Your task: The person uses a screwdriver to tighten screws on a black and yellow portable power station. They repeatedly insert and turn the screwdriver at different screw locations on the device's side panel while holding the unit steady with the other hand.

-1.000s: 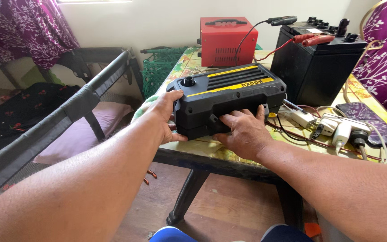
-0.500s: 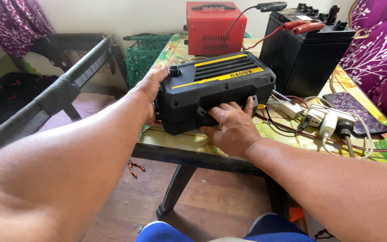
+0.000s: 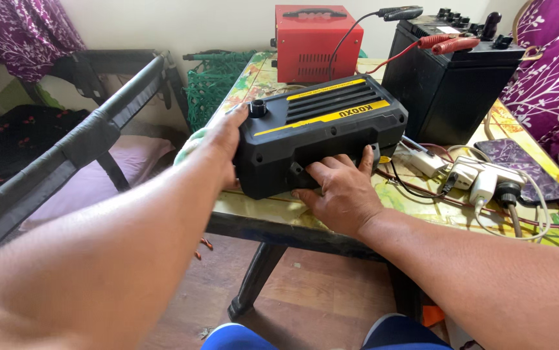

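Observation:
A black box-shaped device (image 3: 331,126) with yellow stripes, a ribbed top and a small black knob sits near the front left of a patterned table (image 3: 273,217). My left hand (image 3: 222,139) presses flat against its left end, by the knob. My right hand (image 3: 341,191) grips the device's front face, fingers tucked into a recess there. Both forearms reach in from the bottom of the view.
Behind the device stand a red metal box (image 3: 312,45) with a top handle and a large black battery (image 3: 451,84) with red clamps. Plugs, white adapters and cables (image 3: 480,185) lie at the right beside a phone (image 3: 529,165). A dark bed frame (image 3: 85,139) stands left.
The view has shifted slightly; both hands keep their places on the black device, which has stayed near the table's front edge.

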